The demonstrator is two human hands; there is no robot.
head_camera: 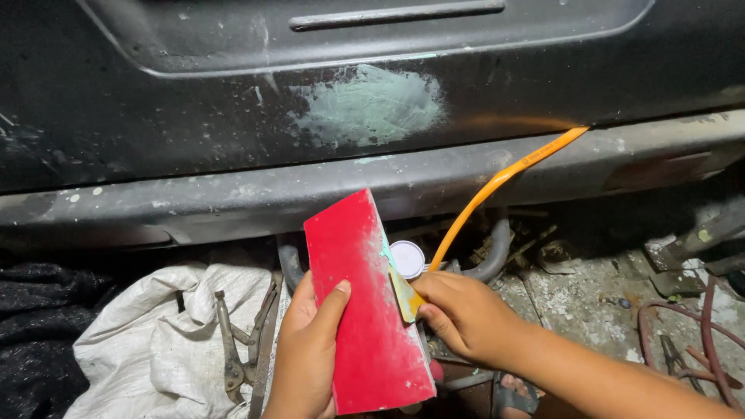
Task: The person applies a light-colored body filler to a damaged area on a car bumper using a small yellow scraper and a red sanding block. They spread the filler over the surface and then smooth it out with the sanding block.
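1. While the left hand grips the red board from below, its thumb lies flat across the red face and the other fingers are curled behind it, out of sight.
2. The board stands nearly upright, tilted a little to the right, in the lower middle of the view; its right edge carries a smear of pale green filler.
3. The right hand is closed around a small yellowish scraper, pinched between thumb and fingers, and the blade touches the board's right edge.
4. Above the hands runs a dark car panel with a pale green filler patch spread near its middle, and a grey sill runs below it.
5. An orange hose curves from the panel's lower right down behind the right hand.
6. A white round lid sits just behind the board, between it and the hose.
7. To the left, a white sack lies on the ground with metal pliers resting on it, just beside the left hand.
8. A red cable loops on the dirty floor at far right.
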